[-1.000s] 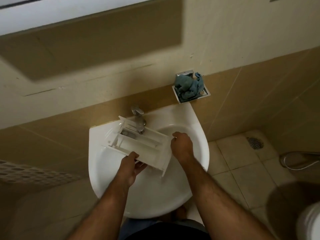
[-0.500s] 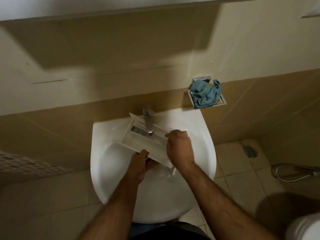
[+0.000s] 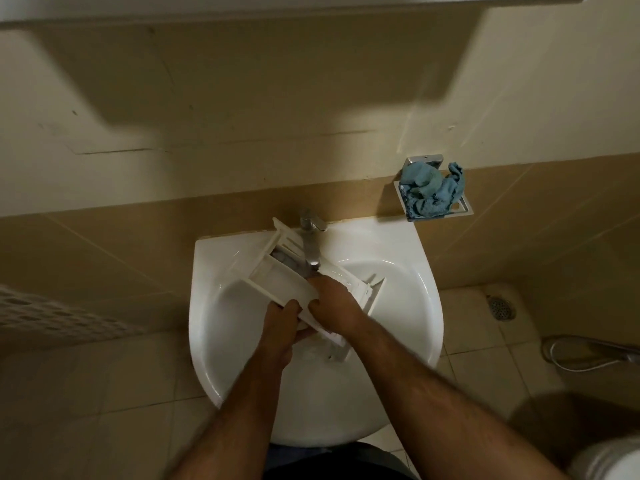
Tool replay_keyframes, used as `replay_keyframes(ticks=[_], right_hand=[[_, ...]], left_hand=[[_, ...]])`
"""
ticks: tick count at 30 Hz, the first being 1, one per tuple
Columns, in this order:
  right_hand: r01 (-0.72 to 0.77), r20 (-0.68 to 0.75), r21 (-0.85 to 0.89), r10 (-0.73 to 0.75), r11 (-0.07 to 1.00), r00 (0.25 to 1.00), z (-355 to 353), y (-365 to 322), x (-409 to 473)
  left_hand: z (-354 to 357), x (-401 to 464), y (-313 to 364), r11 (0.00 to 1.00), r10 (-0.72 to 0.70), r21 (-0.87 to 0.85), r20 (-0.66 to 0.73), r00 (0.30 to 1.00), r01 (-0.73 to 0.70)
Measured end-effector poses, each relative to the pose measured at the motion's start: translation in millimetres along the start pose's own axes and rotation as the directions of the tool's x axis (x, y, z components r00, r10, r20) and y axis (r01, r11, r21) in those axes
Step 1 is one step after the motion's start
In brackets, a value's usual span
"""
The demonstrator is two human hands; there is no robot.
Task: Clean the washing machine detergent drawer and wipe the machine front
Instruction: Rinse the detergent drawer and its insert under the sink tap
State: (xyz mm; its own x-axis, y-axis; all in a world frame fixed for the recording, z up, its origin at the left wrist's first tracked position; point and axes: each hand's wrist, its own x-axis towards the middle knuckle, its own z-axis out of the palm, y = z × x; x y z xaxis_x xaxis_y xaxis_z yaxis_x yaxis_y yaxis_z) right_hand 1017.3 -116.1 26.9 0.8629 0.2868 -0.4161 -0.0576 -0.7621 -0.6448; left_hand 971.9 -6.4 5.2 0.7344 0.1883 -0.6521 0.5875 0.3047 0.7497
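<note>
The white plastic detergent drawer [image 3: 277, 271] lies tilted across the white sink [image 3: 408, 306], its far end under the chrome tap [image 3: 310, 247]. My left hand [image 3: 282, 323] grips the drawer's near long edge from below. My right hand [image 3: 334, 301] rests on top of the drawer near its front panel, fingers curled over it and into a compartment. A crumpled blue cloth [image 3: 431, 190] sits on the metal soap holder [image 3: 464, 206] on the wall, right of the tap. No water stream is visible from the tap.
Beige tiled wall runs behind the sink. Floor tiles with a round drain [image 3: 502, 306] lie to the right, and a hose sprayer [image 3: 588, 355] beyond that. A white perforated basket [image 3: 52, 317] is at the left edge. A white toilet rim [image 3: 613, 459] shows at the bottom right.
The drawer has shifted further under the tap. My right hand has moved from the drawer's right end onto its top, close beside my left hand.
</note>
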Motion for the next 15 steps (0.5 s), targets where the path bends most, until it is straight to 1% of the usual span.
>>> replay_keyframes(ticks=[3, 4, 6, 7, 9, 12, 15], right_hand=[[-0.091, -0.009, -0.24, 0.091, 0.966, 0.996, -2.5, 2.4, -3.2], [-0.118, -0.026, -0.297, 0.116, 0.947, 0.993, -2.8, 2.4, -4.4], [-0.163, -0.063, -0.352, 0.15, 0.922, 0.987, -2.8, 0.4, -4.7], [-0.172, -0.082, -0.347, 0.153, 0.922, 0.985, -2.5, -1.2, -3.3], [-0.158, -0.102, -0.27, 0.135, 0.95, 0.986, -1.3, -3.6, -0.4], [-0.093, -0.1, -0.065, 0.086, 0.994, 0.991, 2.1, -6.6, 1.3], [-0.033, -0.083, 0.122, 0.044, 0.992, 0.996, 5.4, -9.3, -3.0]], left_hand=[[3.2, 4.2, -5.0, 0.999, -0.04, -0.01, -0.042, 0.998, 0.039], [4.8, 4.3, -7.3, 0.998, -0.061, -0.005, -0.047, 0.997, 0.061], [7.3, 2.7, -12.6, 0.996, -0.087, 0.007, -0.025, 0.996, 0.087], [7.8, 1.3, -14.9, 0.996, -0.089, 0.017, -0.008, 0.996, 0.089], [6.5, 0.5, -17.4, 0.996, -0.082, 0.035, 0.013, 0.997, 0.081], [3.2, 2.4, -14.4, 0.997, -0.072, 0.036, 0.025, 0.997, 0.071], [5.3, -3.0, -12.6, 0.995, -0.083, 0.067, 0.068, 0.994, 0.079]])
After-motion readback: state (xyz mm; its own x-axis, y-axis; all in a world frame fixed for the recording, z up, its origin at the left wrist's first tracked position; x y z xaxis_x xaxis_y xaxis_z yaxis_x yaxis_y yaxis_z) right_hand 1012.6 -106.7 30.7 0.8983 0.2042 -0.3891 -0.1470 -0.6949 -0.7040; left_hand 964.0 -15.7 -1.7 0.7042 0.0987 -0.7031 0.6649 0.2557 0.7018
